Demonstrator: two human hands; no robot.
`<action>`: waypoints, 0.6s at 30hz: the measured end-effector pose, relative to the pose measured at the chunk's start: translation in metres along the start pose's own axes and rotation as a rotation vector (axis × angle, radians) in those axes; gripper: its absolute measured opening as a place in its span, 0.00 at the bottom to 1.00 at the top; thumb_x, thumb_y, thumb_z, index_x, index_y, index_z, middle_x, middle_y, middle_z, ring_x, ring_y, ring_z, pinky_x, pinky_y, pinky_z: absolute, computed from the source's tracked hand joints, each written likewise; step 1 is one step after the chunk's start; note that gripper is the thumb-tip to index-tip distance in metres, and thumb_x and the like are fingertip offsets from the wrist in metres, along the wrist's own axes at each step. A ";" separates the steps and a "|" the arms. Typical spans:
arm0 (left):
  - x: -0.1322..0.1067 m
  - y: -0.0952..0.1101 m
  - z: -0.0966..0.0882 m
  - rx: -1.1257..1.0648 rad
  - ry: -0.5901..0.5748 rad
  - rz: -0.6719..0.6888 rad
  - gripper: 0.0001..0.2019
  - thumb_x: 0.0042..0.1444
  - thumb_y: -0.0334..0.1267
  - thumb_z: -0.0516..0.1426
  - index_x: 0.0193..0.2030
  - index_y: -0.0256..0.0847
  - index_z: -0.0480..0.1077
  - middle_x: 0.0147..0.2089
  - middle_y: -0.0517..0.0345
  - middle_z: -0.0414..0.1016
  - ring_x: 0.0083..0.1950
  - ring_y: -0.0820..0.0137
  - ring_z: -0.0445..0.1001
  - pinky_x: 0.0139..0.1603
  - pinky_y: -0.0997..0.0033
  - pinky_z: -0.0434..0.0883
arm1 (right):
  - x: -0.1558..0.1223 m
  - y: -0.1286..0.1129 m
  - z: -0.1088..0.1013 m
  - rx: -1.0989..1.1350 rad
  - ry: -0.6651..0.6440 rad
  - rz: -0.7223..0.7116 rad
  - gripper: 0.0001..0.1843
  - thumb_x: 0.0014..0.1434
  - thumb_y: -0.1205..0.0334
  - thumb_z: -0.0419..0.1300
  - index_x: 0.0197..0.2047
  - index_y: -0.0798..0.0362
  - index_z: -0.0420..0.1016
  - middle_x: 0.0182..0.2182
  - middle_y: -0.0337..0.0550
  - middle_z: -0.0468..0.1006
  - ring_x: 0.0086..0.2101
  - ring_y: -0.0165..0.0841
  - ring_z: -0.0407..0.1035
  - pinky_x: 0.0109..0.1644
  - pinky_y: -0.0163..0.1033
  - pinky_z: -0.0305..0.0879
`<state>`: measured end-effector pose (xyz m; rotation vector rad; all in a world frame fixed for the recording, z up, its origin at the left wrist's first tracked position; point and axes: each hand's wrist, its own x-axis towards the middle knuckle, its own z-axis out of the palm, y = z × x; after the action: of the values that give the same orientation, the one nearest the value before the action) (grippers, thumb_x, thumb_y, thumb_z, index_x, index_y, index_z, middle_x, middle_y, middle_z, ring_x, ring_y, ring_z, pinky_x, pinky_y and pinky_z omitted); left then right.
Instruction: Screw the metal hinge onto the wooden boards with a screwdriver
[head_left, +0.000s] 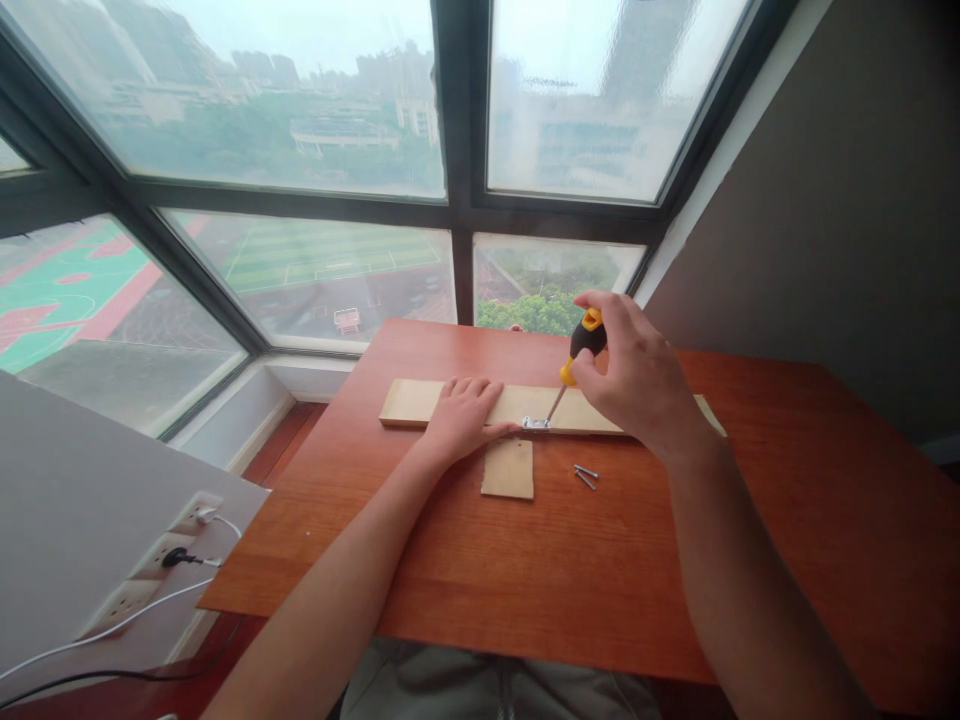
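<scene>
Right hand (637, 385), centre right of the frame: fingers curled and pressed together around the yellow-and-black handle of the screwdriver (583, 345). The tool's long axis slants from the handle at upper right down to the tip at lower left, where it meets the metal bracket (535, 424). Left hand (463, 412): fingers straight and side by side, palm flat on the long wooden strip (409, 402), thumb reaching towards the bracket. A short wooden piece (508, 470) abuts the strip below the bracket. Two screws (586, 476) lie just right of it on the table (525, 570).
</scene>
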<state>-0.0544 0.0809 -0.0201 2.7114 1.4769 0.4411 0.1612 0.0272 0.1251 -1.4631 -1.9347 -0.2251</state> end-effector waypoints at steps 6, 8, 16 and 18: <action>0.000 0.000 0.000 0.002 -0.002 -0.002 0.35 0.59 0.67 0.50 0.63 0.45 0.64 0.61 0.46 0.70 0.62 0.54 0.66 0.67 0.50 0.53 | 0.001 0.000 0.000 -0.111 0.036 0.077 0.20 0.62 0.57 0.56 0.57 0.50 0.69 0.48 0.49 0.78 0.43 0.45 0.73 0.44 0.49 0.68; -0.001 0.001 -0.001 0.003 -0.003 -0.001 0.35 0.59 0.67 0.50 0.63 0.45 0.64 0.60 0.45 0.70 0.62 0.54 0.66 0.67 0.50 0.53 | 0.000 0.000 -0.001 -0.117 0.021 0.072 0.23 0.59 0.62 0.56 0.58 0.50 0.68 0.48 0.49 0.78 0.42 0.44 0.73 0.42 0.48 0.68; -0.001 0.000 -0.001 -0.008 -0.003 -0.003 0.34 0.59 0.66 0.50 0.63 0.45 0.64 0.61 0.46 0.70 0.63 0.54 0.65 0.67 0.50 0.52 | 0.000 -0.002 -0.002 -0.146 0.044 0.081 0.21 0.61 0.52 0.57 0.55 0.48 0.69 0.48 0.49 0.78 0.39 0.45 0.72 0.37 0.46 0.66; -0.001 0.000 -0.001 -0.006 -0.004 -0.004 0.34 0.59 0.66 0.51 0.64 0.45 0.64 0.61 0.46 0.70 0.63 0.54 0.65 0.67 0.50 0.52 | 0.001 0.000 -0.001 -0.115 0.068 0.069 0.18 0.62 0.53 0.56 0.53 0.49 0.71 0.45 0.48 0.79 0.37 0.43 0.72 0.39 0.47 0.66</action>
<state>-0.0549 0.0803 -0.0196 2.7029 1.4776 0.4390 0.1618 0.0273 0.1262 -1.5734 -1.8398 -0.3554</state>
